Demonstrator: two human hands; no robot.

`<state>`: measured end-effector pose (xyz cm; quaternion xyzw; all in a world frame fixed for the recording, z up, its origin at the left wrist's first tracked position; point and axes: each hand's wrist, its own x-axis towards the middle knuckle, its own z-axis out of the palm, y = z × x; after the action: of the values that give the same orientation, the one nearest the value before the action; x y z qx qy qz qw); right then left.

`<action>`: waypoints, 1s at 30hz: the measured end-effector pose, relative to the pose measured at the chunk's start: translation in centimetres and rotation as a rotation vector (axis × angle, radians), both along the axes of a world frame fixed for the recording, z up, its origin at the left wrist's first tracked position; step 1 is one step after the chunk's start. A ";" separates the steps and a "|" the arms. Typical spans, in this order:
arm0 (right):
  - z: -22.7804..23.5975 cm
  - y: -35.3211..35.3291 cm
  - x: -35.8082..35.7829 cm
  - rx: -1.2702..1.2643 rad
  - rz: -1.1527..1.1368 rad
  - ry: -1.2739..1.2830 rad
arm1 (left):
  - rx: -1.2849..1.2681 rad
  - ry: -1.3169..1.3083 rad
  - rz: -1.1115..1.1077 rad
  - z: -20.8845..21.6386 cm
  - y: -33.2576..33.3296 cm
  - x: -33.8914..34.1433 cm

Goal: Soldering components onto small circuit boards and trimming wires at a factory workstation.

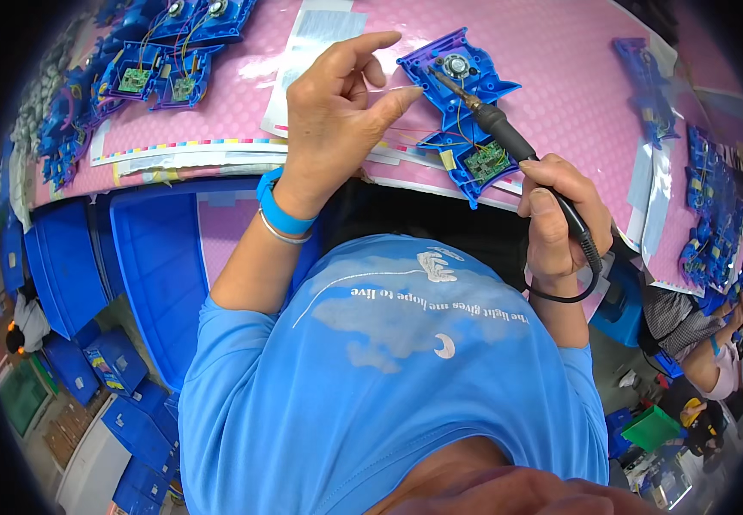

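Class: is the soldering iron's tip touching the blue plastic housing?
Touching. The head view shows the soldering iron, held by the right hand, with its tip on the blue plastic housing.

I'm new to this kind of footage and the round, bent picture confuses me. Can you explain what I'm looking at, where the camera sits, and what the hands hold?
There is no machine here: a person works with two bare hands. The one picture comes from a wide fisheye camera worn on the head, looking down, so the blue shirt fills the lower part and straight edges curve. The right hand holds a soldering iron, its tip on an open blue plastic toy shell with a small green circuit board. The left hand hovers beside the shell, pinching what looks like a thin wire. The pink table also carries more blue shells at upper left and paper sheets.
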<state>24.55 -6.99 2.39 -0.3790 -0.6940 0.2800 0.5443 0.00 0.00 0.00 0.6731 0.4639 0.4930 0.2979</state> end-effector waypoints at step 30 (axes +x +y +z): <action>0.4 -0.1 -0.2 -0.002 -0.011 0.105 | 0.647 0.474 -0.156 -0.3 1.5 -0.3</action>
<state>24.35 -7.10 2.79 -0.3683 -0.6619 0.2973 0.5813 -0.31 1.55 -0.32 0.8601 0.2884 0.4207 -0.0077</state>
